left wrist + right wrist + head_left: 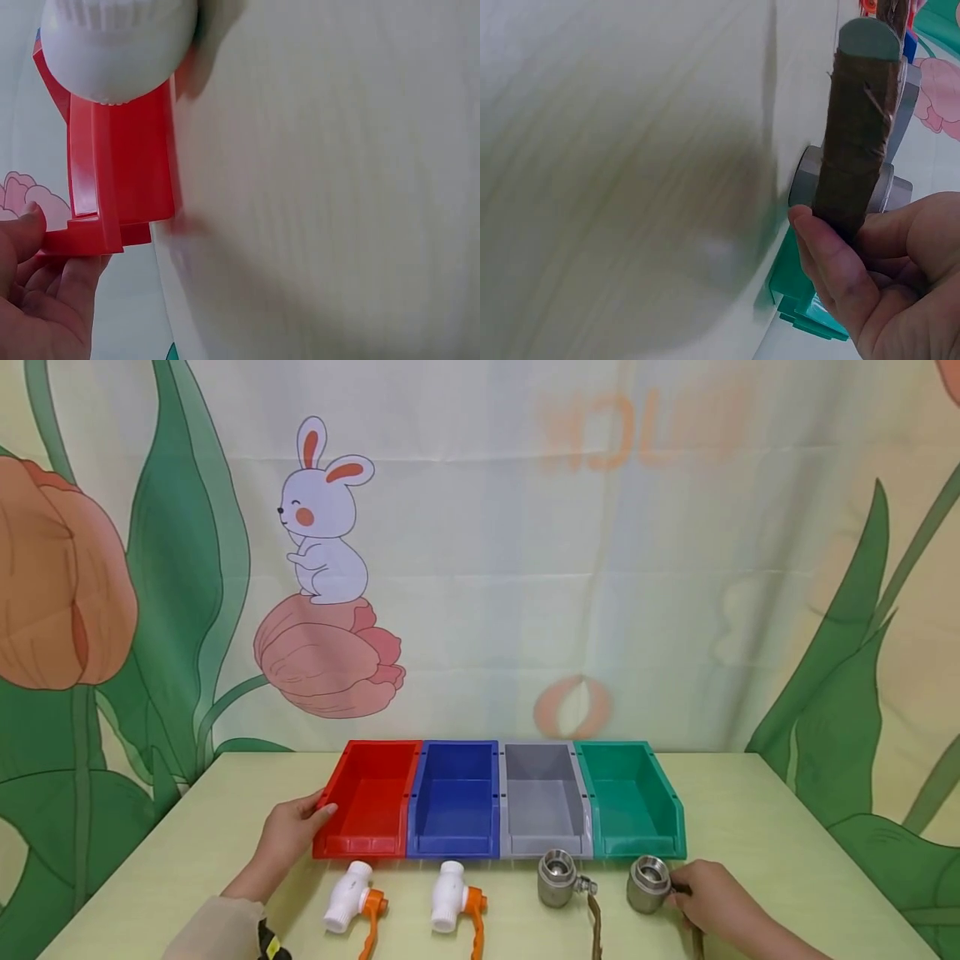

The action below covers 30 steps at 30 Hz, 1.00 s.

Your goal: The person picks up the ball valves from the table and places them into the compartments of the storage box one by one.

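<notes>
At the row's left end, my left hand (288, 831) grips the side wall of the red bin (372, 806). In the left wrist view the thumb lies on one side of that wall, the fingers on the other. My right hand (712, 897) pinches the rightmost metal ball valve (648, 887) by its lever, near the stem. The lever (859, 135) is wrapped in brown film with a bare metal tip, as the right wrist view shows. This valve's round opening faces up, just in front of the green bin (633, 806). Some right fingers are hidden.
A blue bin (459, 806) and a grey bin (540, 806) sit between the red and green ones. In front stand two white plastic valves with orange levers (348, 897) and another metal ball valve (557, 878). A printed curtain (480, 568) hangs behind the table.
</notes>
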{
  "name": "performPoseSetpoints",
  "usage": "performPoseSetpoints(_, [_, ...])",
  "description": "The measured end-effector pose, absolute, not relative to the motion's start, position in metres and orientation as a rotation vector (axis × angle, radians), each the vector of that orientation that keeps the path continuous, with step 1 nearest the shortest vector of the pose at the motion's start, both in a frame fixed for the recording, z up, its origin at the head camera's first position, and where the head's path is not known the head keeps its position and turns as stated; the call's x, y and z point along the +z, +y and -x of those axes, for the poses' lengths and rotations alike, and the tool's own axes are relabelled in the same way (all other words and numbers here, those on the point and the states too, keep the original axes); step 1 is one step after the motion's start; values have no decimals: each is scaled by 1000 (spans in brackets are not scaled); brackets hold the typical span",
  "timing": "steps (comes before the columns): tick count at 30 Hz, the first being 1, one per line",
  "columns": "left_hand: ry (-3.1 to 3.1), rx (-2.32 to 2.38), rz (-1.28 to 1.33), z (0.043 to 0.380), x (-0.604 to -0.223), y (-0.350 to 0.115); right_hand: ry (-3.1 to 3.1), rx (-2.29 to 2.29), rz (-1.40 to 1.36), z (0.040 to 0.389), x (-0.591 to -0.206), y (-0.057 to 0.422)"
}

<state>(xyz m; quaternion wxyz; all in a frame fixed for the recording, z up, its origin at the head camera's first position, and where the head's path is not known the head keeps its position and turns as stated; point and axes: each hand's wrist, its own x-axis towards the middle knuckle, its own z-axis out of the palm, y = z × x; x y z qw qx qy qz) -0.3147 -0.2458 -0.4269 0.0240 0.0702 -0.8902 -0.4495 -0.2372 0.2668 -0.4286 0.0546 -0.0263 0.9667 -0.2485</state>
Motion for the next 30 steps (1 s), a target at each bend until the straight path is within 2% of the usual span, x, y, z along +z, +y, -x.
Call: performPoseSetpoints(30, [-2764, -1372, -196, 318, -429, -249, 2855, -822, 3, 234, -419, 266])
